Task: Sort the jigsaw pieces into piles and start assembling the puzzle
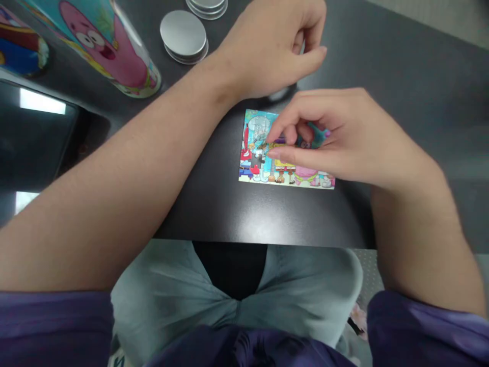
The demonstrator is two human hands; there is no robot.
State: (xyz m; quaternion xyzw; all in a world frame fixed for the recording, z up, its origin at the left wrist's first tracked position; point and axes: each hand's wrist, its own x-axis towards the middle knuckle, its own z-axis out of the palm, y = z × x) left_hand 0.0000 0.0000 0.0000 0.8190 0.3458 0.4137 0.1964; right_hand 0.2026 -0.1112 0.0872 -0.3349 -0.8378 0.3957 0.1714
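Observation:
A small cartoon jigsaw puzzle [305, 178] lies flat on the dark table, with a dark piece-shaped gap near its left side. My right hand [336, 132] hovers over it, thumb and index finger closed around a small puzzle piece [262, 146] close to that gap; the fingers partly cover the picture. Farther away, my left hand [282, 46] has its fingers curled under and its thumb stretched alongside. Whatever may be inside those curled fingers is hidden. Below the left wrist, a pale shiny spot is partly covered.
Round silver tin discs [183, 33] are stacked left of my left hand, with another stack [208, 6] behind. A tall cartoon-printed canister [110, 46] stands at the upper left, near a dark glossy screen [30, 137]. The table's front edge [229, 240] runs above my lap.

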